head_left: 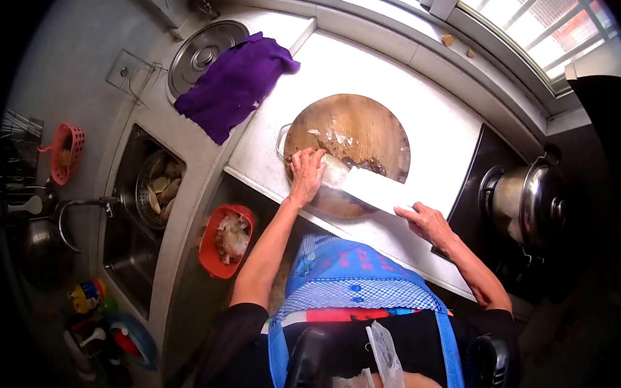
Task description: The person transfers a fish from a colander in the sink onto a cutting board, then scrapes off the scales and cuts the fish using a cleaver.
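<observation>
Nearest, a blue apron (360, 262) is worn. The handle of a broad knife (377, 190) is gripped by the right hand (430, 226), its fingers wrapped round it. What appears to be a fish (333, 170) is pinned on the round board (373, 120) by the bent fingers of the left hand (308, 169), next to the blade; how far they curl beneath cannot be told. The left fingertips could be nicked if the blade were slid toward them, and the fish could be let slip if the board is slick, since wet-looking scraps (372, 165) are strewn there.

A red bin (219, 272) of waste is placed below the bench (425, 111), whose white top is brightly lit. A lidded pot (513, 208) is set on the stove to the right; a sink (135, 270) is fitted at left. Farther off, a purple cloth (238, 82) is laid partly over a metal lid (198, 51), and daylight is let in by a barred window (533, 14).
</observation>
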